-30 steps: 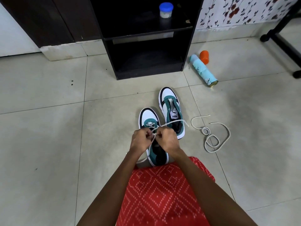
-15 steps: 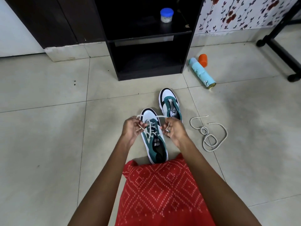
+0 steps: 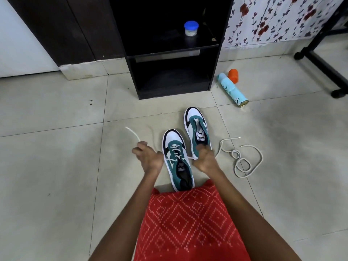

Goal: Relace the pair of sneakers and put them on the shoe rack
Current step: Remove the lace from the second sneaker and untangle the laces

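My left hand (image 3: 148, 158) is closed around 1 end of the white lace (image 3: 134, 134), pulled out to the left of the near sneaker; the free tip curves up and away over the floor tiles (image 3: 56, 166). Near sneaker (image 3: 178, 159), teal, white and black, sits toe-away on the floor just in front of my red patterned garment (image 3: 188, 223), lace crossed through its lower eyelets, roughly 3 rows, upper part not laced. My right hand (image 3: 205, 159) is closed, pinching the other end of the same lace just right of that sneaker, hand overlapping the heel end of the far sneaker. Far sneaker (image 3: 197, 129) stands just beside and slightly ahead of the near 1, no lace in it. Black shoe rack (image 3: 214, 72) stands behind both, sneakers not on it; small blue-lidded jar (image 3: 191, 28) on its upper shelf. Loose second lace (image 3: 243, 159) lies coiled on the floor right of the sneakers. Teal spray can (image 3: 232, 90) lies on its side by the rack, orange cap (image 3: 233, 75) touching it.
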